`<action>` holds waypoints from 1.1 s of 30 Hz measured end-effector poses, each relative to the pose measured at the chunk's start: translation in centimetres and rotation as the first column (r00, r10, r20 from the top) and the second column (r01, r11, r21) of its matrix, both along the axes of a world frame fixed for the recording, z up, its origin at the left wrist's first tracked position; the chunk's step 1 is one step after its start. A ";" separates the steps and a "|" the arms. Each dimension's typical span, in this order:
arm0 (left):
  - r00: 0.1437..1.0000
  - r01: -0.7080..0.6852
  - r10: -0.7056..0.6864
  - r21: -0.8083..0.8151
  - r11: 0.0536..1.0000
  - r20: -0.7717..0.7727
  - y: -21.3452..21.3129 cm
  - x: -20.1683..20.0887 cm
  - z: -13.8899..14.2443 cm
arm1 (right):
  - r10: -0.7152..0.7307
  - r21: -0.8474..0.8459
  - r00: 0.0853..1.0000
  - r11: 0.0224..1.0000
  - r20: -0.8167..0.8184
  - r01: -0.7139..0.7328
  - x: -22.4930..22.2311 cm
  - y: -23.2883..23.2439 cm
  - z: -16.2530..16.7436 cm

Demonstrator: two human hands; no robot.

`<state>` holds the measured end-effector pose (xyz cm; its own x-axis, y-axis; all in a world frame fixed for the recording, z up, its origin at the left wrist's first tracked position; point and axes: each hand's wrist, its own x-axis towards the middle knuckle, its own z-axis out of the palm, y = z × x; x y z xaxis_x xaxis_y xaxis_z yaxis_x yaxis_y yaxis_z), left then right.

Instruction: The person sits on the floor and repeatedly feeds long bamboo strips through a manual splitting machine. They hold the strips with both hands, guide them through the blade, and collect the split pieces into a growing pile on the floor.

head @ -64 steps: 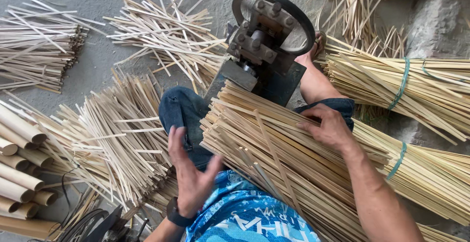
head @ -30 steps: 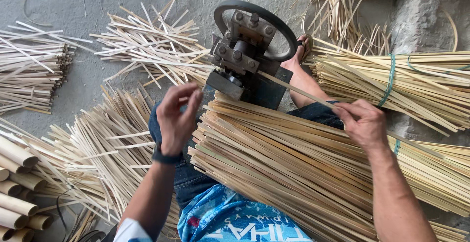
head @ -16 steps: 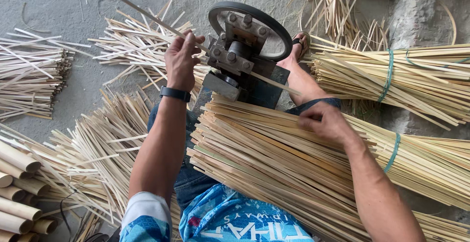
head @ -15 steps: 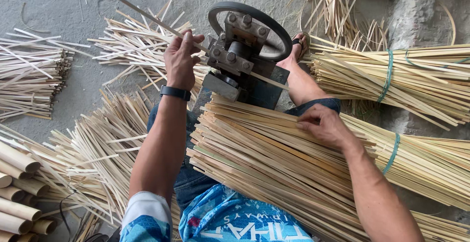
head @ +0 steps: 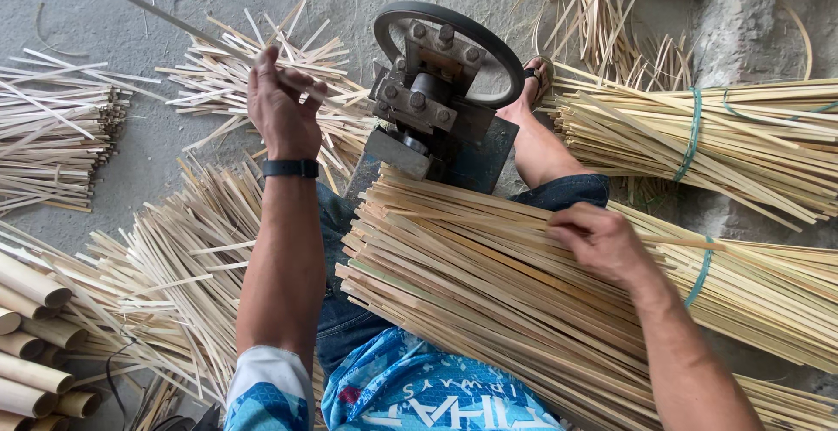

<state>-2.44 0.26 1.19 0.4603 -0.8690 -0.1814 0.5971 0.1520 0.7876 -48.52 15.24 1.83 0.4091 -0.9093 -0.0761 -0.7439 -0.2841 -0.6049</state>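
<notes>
- Two hands at work over bamboo strips, seen from the head camera.
- Left hand (head: 281, 104) raised left of the metal splitting machine (head: 436, 99), fingers closed round a long thin strip (head: 148, 10) that runs up and left to the frame edge.
- Black wristband (head: 291, 168) on the left wrist.
- Right hand (head: 602, 243) lies on the big bundle of strips (head: 489, 300) across the lap, fingers curled, pinching one strip (head: 690, 242) on top of the pile.
- Bundle's cut ends sit just below the machine, between the two arms; left hand well apart from it.
- Machine has a dark round wheel (head: 449, 47) at its top, standing on the concrete floor (head: 105, 25).
- Tied bundle with green bands (head: 698, 139) to the right.
- Loose split strips (head: 175, 256) fanned on the floor to the left; thick bamboo tubes (head: 35, 335) bottom left.
- Sandalled foot (head: 532, 82) beside the wheel.
</notes>
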 end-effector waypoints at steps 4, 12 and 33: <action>1.000 -0.018 0.018 0.047 0.999 0.006 1.2 0.4 -0.7 | -0.200 0.016 0.974 0.980 0.103 0.199 -3.6 -0.1 2.0; 0.982 0.149 -0.165 0.161 0.976 0.090 2.2 -1.9 -1.1 | -0.344 0.025 0.933 0.937 -0.105 0.348 -3.8 -1.5 1.5; 0.969 0.246 -0.248 0.094 0.965 0.010 -1.0 -3.6 0.0 | -0.272 0.319 0.957 0.902 -0.101 0.290 -0.5 -1.0 0.4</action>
<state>-6.08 -0.73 1.21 0.2382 -0.9365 -0.2572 0.5897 -0.0709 0.8045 -48.97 14.21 2.28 0.1280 -0.9063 -0.4029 -0.7968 0.1479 -0.5859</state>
